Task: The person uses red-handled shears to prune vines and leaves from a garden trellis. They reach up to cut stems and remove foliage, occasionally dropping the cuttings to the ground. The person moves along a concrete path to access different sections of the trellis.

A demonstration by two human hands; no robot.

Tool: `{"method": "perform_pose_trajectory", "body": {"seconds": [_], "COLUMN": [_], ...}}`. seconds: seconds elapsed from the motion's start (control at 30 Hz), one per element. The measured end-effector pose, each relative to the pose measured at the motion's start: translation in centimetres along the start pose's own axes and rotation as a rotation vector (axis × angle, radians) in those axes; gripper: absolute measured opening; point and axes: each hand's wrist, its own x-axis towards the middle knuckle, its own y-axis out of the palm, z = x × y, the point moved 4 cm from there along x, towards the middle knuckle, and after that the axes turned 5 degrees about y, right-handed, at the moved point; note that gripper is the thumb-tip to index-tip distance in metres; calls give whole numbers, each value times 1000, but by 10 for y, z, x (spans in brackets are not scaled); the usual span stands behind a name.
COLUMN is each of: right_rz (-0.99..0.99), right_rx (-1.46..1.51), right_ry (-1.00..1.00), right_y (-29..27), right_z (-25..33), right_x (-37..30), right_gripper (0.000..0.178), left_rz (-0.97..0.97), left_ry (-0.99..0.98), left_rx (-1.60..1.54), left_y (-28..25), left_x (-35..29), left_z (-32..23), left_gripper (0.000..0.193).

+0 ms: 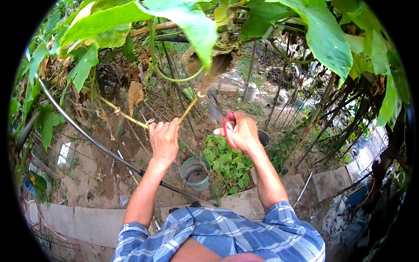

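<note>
Closed fingers of my left hand (163, 142) grip a yellowed vine stem (188, 110), which bends at the hand and runs up on both sides, with curled tendrils along it. My right hand (245, 131) is wrapped round the red handles of a pair of scissors (227, 130). The grey blades point up and lie close to the upper right part of the stem; whether they touch it I cannot tell. Withered leaves (214, 63) hang above the blades, somewhat blurred. Large green leaves (185, 24) fill the top of the view.
A black hose (89, 129) curves from the upper left to my front. Below my hands stand a green bucket (195, 179), a heap of green leafy vines (229, 163) and a dark bucket (263, 138). Thin stakes (321, 100) lean at the right. Paving slabs (94, 225) edge the soil.
</note>
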Motion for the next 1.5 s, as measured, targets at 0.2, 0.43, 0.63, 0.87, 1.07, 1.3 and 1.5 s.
{"method": "perform_pose_trajectory", "body": {"seconds": [0.2, 0.43, 0.63, 0.87, 1.07, 1.3, 1.5], "right_rz": [-71, -58, 44, -6, -20, 66, 75], "right_rx": [-63, -128, -154, -132, -239, -22, 145], "right_ry": [97, -94, -181, -191, -169, -324, -336], "right_y": [-69, -136, -147, -157, -143, -135, -127], "right_z": [-31, -5, 15, 39, 1, -3, 10], "right_x": [-5, 37, 97, 85, 81, 121, 133], "right_gripper": [60, 62, 66, 59, 56, 55, 47], "left_rz": [-6, -9, -28, -41, -36, -34, -28], "left_ry": [12, 34, 15, -53, -88, -102, -80], "left_rx": [46, 24, 42, 19, 73, 57, 18], "left_y": [0, 9, 7, 4, 5, 9, 4], "left_x": [1, -1, -5, -6, -5, -7, -8], "left_z": [-7, -14, -17, -17, -19, -19, -19], "left_gripper": [20, 19, 19, 17, 17, 17, 18]}}
